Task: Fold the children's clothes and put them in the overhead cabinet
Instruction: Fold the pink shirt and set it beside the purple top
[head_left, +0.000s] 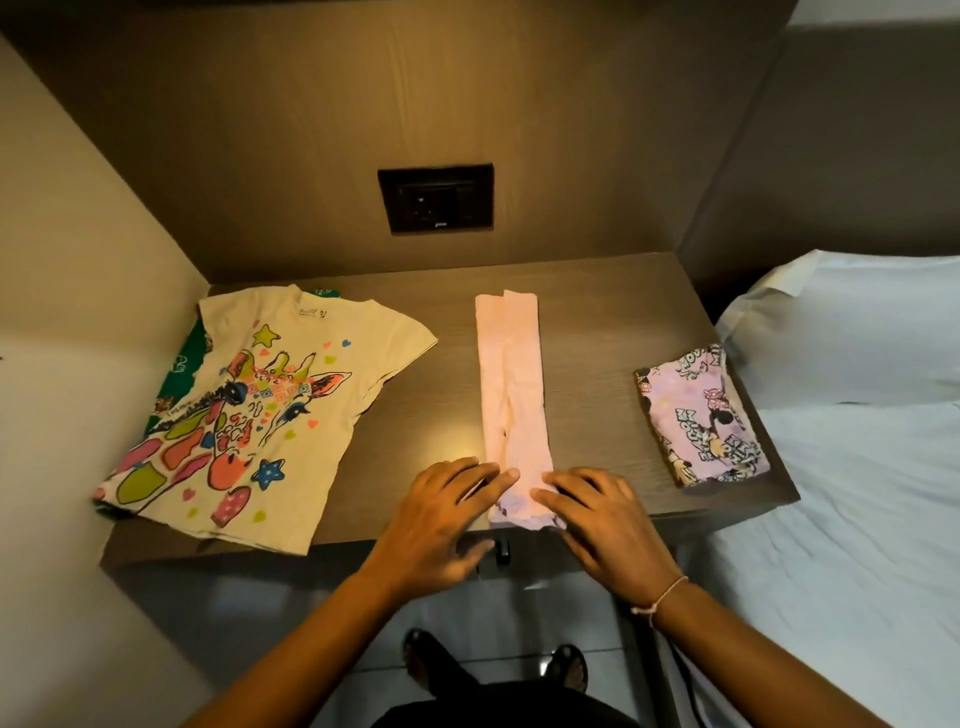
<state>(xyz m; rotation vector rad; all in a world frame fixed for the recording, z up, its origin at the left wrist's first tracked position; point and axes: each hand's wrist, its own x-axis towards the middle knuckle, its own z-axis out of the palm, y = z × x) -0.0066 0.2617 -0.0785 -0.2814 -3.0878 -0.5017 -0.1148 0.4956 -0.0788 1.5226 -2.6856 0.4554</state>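
Head view: left hand (451, 512) and right hand (592, 512), fingers flat and open, press near end of pink leggings (514, 395) mid-desk (613, 312); uneven lift risks skewed fold.

Both my forearms are bare from the frame edge to the wrists; no sleeves in view. Left hand (441, 525): no ring, watch or band visible. Right hand (597, 525): fingers bare. On my right wrist, one thin pale string bracelet (662, 597), a single strand, with a small knot or tag hanging at its lower side; detail too small to read. Nails look short and unpainted, as far as the blur allows. Lower frame: dark garment (498, 714) at my waist, black or near black. Below it, my two feet in dark open sandals (569, 667), straps indistinct in shadow.
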